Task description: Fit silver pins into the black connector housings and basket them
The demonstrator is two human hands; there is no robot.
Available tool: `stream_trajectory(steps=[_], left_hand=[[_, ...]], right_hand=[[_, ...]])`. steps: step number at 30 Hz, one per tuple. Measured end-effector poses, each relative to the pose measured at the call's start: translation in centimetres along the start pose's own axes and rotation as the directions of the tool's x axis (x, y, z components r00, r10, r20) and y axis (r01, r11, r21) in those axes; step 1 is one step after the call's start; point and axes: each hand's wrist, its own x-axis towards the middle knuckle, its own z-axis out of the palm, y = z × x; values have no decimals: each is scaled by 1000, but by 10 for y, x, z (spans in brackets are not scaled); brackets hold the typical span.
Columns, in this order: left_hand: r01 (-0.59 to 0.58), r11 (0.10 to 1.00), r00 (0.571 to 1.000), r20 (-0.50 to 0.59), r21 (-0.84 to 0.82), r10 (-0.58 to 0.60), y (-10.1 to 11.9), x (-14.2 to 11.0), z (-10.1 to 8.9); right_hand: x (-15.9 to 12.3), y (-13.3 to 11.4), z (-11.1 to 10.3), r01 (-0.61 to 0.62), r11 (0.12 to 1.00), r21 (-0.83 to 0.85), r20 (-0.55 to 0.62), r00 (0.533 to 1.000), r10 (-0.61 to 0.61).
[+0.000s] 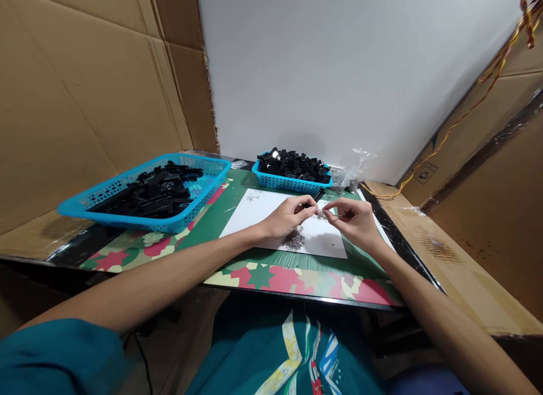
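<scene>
Over the white sheet (pixel 237 218), my left hand (pixel 283 218) is closed on a narrow black plastic piece (pixel 319 196), whose end sticks up past the fingers. Just to its right, my right hand (pixel 357 220) pinches a thin, pale metal-looking item (pixel 337 215), too small to name for sure. The fingertips of both hands are close together but apart. Below the left hand lies a pile of tiny metallic-looking parts (pixel 294 239). A smaller heap of such bits (pixel 321 214) shows between the hands.
A large blue basket (pixel 182 220) of long black strips stands at left. Behind the sheet, a smaller blue basket (pixel 292 184) is heaped with short black pieces. Clear plastic bags (pixel 350 177) lie beside it. Cardboard walls (pixel 106 72) enclose the table; a yellow-red wire (pixel 449 129) hangs at right.
</scene>
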Motion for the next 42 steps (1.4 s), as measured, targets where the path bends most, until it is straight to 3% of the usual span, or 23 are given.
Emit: stream_trajectory(steps=[2,6,9,13,18,21,24,26,35,42], left_hand=[[13,1000,1000,-24,-25,-14,0,0,-1],[-1,998,994,-114,-65,-6,-3,4,-3],[-29,992,987,-162,-120,9,-9,7,-4],[-44,989,983,-185,-139,18,-14,10,-6],[-40,995,980,-197,-91,21,-14,10,-7],[-30,998,979,-204,-62,17,-13,10,-7],[-52,999,977,-210,-14,48,-13,11,-7],[-64,998,976,-209,7,64,-13,11,-7],[-62,998,977,-202,11,63,-13,12,-7],[-72,997,977,-196,37,78,-15,11,-7]], right_hand=[[5,4,-5,-90,996,-5,71,993,90],[10,31,-17,-277,947,-165,211,928,308],[9,51,-21,-310,920,-239,248,897,366],[6,58,-20,-299,910,-288,179,916,358],[7,50,-16,-267,908,-323,127,938,322],[6,38,-12,-231,938,-258,222,931,290],[4,23,-2,-188,977,-97,436,875,212],[2,14,5,-178,983,-49,500,847,179],[1,10,16,-224,974,-35,523,826,209],[-3,7,20,-224,975,12,495,848,188]])
